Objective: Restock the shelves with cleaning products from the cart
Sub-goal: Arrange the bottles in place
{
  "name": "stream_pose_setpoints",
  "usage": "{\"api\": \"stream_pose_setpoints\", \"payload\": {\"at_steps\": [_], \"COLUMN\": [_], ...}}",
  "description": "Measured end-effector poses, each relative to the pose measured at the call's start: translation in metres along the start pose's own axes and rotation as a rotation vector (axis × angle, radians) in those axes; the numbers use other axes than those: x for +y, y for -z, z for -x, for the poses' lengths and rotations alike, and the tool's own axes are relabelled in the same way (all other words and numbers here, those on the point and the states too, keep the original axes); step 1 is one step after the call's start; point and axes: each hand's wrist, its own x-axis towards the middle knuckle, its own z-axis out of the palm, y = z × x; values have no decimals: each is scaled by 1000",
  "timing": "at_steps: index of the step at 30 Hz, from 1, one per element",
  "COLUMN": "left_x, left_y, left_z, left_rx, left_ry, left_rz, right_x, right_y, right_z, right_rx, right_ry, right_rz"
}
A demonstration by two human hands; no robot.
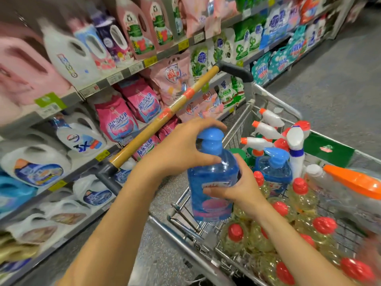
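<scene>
Left hand: fingers and thumb curled round the neck of the blue pump bottle, just under its blue pump head.
Right hand: clasps the bottle's body from the right, fingertips lying across the front label.
Blue pump bottle: held upright in both hands, in the air above the near left corner of the cart.
Cart, near end: clear yellow bottles with red caps, packed close together.
Cart, middle: a second blue pump bottle stands among the red caps; just beside it is a white bottle with a red top.
Cart, far end: white spray bottles with orange nozzles, lying tilted; a green box against the far wall.
Cart, right edge: an orange-topped item, blurred.
Cart handle: tan bar with orange tape bands, running slantwise between the cart and the shelves.
Shelves: on the left, filled with detergent jugs above and pink pouches below.
</scene>
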Motion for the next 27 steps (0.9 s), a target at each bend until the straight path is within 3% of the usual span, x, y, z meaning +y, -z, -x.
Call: {"api": "stream_pose_setpoints", "payload": {"at_steps": [3,6,8,14,19,27], "left_x": [-20,-33,-34,2,29,69], "left_y": [-8,-28,-49,-80,-88,-136], "left_z": [3,14,17,5,7,27], "left_rx": [84,-3,-56,222,70,-210], "left_ry": [57,228,214,171,85,35], "left_rz": [-51,373,611,1006,1155,1140], "right_x": [-6,-24,-40,-87,-92,-91], "right_y": [0,4,4,9,16,17], "right_z": [-1,-4,-7,10,57,144], "right_rx": [148,249,290,379,464,829], "right_ry": [16,34,57,109,131,208], "right_rz": [1,-89,-184,-213,-182,-57]}}
